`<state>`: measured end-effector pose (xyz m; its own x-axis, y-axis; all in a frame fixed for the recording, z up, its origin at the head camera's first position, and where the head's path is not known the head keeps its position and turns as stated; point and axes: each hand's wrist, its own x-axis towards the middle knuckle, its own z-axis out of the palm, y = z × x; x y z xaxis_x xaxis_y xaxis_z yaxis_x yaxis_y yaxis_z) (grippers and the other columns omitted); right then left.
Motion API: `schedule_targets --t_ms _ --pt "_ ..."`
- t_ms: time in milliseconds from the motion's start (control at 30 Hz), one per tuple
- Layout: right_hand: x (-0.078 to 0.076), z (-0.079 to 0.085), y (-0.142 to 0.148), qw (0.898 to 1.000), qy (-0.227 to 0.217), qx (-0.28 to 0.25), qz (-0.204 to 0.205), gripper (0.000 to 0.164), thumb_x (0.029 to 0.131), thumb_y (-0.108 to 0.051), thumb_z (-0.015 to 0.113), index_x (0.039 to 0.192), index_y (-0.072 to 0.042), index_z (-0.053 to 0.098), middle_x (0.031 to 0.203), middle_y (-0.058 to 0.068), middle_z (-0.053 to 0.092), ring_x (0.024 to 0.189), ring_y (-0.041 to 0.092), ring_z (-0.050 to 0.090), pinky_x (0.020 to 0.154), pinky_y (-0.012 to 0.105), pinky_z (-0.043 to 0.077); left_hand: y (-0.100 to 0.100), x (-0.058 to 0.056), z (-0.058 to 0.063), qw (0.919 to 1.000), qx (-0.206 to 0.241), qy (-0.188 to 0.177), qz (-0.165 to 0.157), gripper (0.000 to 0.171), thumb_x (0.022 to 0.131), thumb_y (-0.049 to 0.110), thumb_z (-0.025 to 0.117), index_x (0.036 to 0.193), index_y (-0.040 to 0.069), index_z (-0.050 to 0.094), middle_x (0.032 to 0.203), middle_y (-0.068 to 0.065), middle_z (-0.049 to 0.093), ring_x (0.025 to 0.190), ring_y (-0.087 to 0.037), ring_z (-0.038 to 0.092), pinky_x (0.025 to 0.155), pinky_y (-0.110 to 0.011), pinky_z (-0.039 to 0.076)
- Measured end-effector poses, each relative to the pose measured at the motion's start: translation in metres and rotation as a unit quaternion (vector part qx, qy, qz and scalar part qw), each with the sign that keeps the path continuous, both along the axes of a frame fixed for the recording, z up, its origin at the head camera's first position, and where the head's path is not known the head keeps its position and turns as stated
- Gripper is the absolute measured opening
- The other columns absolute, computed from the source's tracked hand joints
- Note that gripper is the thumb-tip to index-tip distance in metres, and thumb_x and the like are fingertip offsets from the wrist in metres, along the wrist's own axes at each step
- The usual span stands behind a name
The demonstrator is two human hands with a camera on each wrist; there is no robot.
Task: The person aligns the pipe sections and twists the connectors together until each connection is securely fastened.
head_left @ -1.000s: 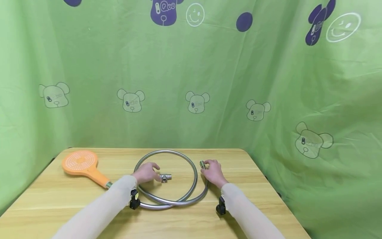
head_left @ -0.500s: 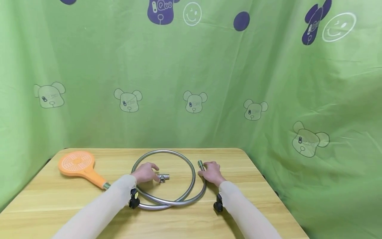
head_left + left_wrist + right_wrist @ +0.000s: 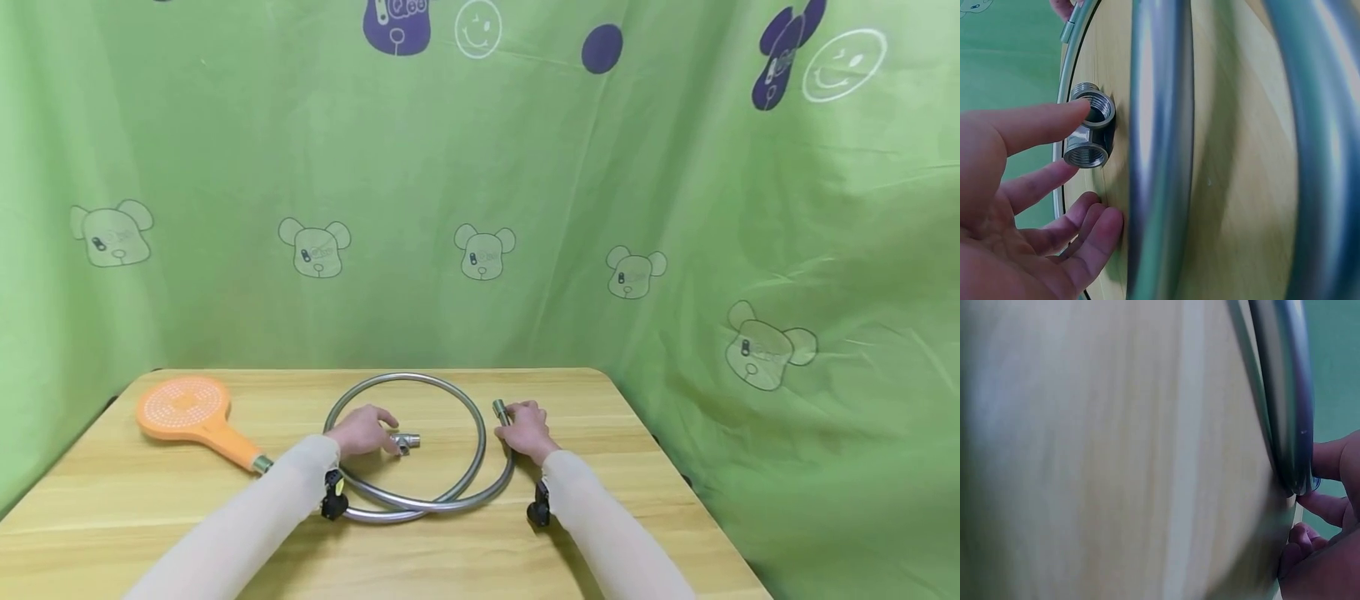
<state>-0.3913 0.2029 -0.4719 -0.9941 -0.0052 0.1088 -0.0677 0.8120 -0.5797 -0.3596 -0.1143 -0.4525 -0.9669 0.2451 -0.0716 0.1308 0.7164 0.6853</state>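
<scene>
A chrome tee fitting (image 3: 407, 441) with threaded openings lies on the wooden table inside a loop of metal shower hose (image 3: 405, 503). My left hand (image 3: 363, 430) is right beside the fitting. In the left wrist view, its thumb overlaps the tee fitting (image 3: 1087, 155) and the other fingers are relaxed; whether they touch it I cannot tell. Thumb and fingers of my right hand (image 3: 527, 431) pinch the hose just below its end connector (image 3: 500, 409). At the left lies an orange shower head (image 3: 183, 408); my left sleeve hides what follows its handle's metal end.
The wooden table (image 3: 450, 567) ends at a green patterned curtain (image 3: 405, 317) behind and on both sides. Overlapping hose loops lie between and in front of my hands. Black cameras (image 3: 333, 495) sit at both wrists.
The right hand sits slightly lower on the hose end, so more of the connector shows. My left hand keeps its place by the tee fitting. The whole head view has shifted a little.
</scene>
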Motion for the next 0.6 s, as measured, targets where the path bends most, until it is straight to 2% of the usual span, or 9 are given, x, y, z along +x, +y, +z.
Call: schedule_targets --t_ms 367,600 --pt "-0.0003 -0.0053 -0.0001 1.0 -0.003 -0.009 -0.01 0.051 0.083 -0.015 0.075 0.131 -0.001 0.063 0.142 0.026 0.046 0.125 0.044 0.04 0.101 0.059 0.042 0.0058 0.0014 -0.0005 1.0 -0.006 0.002 -0.002 0.041 0.071 0.017 0.086 0.11 0.009 0.076 0.114 -0.007 0.073 0.105 -0.024 0.062 0.1 -0.048 0.048" --pt "-0.001 -0.0058 0.0009 1.0 0.0 -0.01 -0.012 0.05 0.083 -0.015 0.075 0.13 0.0 0.064 0.142 0.026 0.046 0.126 0.044 0.04 0.102 0.06 0.041 0.0075 0.0055 0.0031 1.0 0.002 -0.005 -0.002 0.034 0.072 0.014 0.085 0.104 0.008 0.077 0.106 -0.003 0.073 0.095 -0.019 0.06 0.089 -0.039 0.049"
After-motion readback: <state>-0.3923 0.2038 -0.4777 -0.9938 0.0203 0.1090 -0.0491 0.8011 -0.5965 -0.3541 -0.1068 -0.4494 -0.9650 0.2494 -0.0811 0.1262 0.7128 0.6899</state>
